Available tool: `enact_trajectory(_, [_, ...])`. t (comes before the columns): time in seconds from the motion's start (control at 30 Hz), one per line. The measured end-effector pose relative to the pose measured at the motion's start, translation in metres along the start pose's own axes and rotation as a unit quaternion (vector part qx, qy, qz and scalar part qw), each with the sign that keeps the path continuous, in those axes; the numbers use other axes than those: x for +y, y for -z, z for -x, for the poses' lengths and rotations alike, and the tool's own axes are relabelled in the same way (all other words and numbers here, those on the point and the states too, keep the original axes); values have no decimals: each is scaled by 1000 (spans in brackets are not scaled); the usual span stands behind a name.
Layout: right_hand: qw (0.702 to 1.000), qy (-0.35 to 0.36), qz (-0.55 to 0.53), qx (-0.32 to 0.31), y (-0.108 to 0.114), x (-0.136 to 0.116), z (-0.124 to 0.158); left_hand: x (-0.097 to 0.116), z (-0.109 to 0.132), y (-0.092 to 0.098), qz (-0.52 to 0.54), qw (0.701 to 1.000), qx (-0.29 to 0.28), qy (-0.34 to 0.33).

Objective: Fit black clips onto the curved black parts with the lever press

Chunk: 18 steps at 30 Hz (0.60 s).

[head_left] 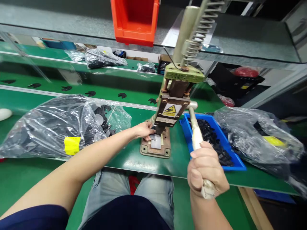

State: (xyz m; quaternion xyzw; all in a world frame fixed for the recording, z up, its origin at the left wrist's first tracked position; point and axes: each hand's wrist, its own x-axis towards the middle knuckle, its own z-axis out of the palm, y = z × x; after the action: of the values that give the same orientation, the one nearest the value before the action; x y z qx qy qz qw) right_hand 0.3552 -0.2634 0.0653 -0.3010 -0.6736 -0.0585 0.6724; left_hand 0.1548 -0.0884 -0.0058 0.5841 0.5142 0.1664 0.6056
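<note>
In the head view a hand press (171, 108) stands on the bench, with a spring at its top and a yellow warning label on its front. My right hand (207, 169) is wrapped round the press's lever (196, 132), which is covered in pale tape. At the press base (155, 153), my left hand (144, 130) pinches a small dark grey plastic piece (153, 136) under the ram. The ram's lower end is close to that piece; whether they touch I cannot tell. A pale plate (156, 142) lies on the base just in front.
Left of the press lies a clear bag (55, 124) of dark parts. On the right are a blue tray (233, 159) of black parts and another plastic bag (259, 137). Curved black pieces (90, 93) lie spaced along the green strip behind. An orange bin (135, 35) sits on the shelf above.
</note>
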Motion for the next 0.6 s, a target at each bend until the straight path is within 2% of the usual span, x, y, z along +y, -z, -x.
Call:
enact_trajectory(0.1, [1000,1,14,10,-2,2,0,1,5,2,-25,999,-11,-39])
enact_trajectory(0.17, [999,5,23,26,-3,3,0,1,10,17,-51,994,-49,-82])
enact_trajectory(0.2, [999,6,24,34,-4,4,1,1,13,31,-88,989,-55,-104])
enact_trajectory(0.27, [999,7,21,39,-5,4,1,-1,19,71,-225,966,-11,-126])
enact_trajectory(0.3, [999,5,19,39,-5,4,1,-3,22,96,-329,936,54,-116])
enact_trajectory(0.33, [999,4,16,38,-5,4,1,-5,25,123,-426,893,124,-75])
enact_trajectory(0.37, [999,1,13,38,-5,4,2,-8,26,151,-458,872,166,-41])
enact_trajectory(0.43, [999,1,8,38,-5,4,2,-15,28,203,-490,847,203,15])
enact_trajectory(0.5, [999,-3,6,41,-4,5,4,-23,26,242,-514,827,220,60])
enact_trajectory(0.53, [999,-5,8,42,-4,5,4,-27,23,256,-523,819,222,75])
enact_trajectory(0.6, [999,-10,14,44,-3,6,5,-35,16,272,-536,811,217,92])
